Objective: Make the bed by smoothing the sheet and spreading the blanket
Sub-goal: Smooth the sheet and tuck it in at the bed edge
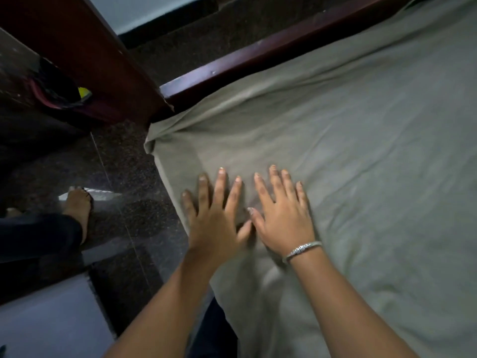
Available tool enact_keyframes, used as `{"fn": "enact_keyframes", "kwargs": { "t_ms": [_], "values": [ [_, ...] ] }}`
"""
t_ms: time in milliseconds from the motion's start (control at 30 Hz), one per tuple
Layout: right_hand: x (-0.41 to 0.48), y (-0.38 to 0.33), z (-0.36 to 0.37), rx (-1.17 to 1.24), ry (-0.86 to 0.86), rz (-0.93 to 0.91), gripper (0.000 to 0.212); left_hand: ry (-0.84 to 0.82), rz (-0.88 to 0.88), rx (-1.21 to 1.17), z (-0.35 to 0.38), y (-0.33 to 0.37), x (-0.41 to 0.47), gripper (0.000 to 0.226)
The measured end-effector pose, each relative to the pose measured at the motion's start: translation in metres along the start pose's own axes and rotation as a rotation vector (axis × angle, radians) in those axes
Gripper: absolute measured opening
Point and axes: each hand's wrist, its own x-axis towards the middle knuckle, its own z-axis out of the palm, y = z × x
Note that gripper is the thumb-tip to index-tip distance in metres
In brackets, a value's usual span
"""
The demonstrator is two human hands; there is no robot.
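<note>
Inspector: Forearms, lowest in the frame. Report their pose.

Me: Both of mine run up from the bottom edge and converge toward the centre. My left hand and right hand lie palm-down on the sheet, side by side. The fingers are straight and spread, the thumbs are almost touching, and neither hand grips anything. A bracelet sits on the right wrist.

Inspector: Location of the sheet?

Me: It covers the bed across the centre and right of the frame. Its corner bunches at centre left, below the dark wooden bed frame. Creases run through it on the right. No blanket is in view.

Inspector: Handling?

Me: My judgement is that it is thin, soft and light, and will slide and wrinkle under the palms rather than resist. Flat pressure suits smoothing. To draw it taut, I would pinch the loose edge at lower centre, on the side nearest the floor.
</note>
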Motion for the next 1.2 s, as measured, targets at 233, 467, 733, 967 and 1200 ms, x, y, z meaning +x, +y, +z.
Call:
{"fn": "enact_keyframes", "kwargs": {
  "t_ms": [233,467,733,967,1200],
  "values": [
    [0.004,-0.001,-0.015,0.015,-0.247,-0.169,0.065,-0.035,-0.161,0.033,0.003,-0.019,-0.008,0.089],
    [-0.062,0.037,0.003,0.070,0.068,0.255,0.063,0.036,0.206,-0.094,-0.009,0.055,-0.010,0.067],
    [-0.161,0.102,0.007,0.049,0.044,0.528,0.060,-0.056,0.624,0.093,0.017,0.150,-0.045,0.070],
    [-0.175,0.114,-0.002,0.129,0.038,0.463,0.062,-0.131,0.527,0.147,0.018,0.139,-0.043,0.074],
    [-0.152,0.109,-0.016,0.136,0.061,0.389,0.061,-0.034,0.268,-0.028,-0.022,0.126,0.008,0.074]
  ]
}}
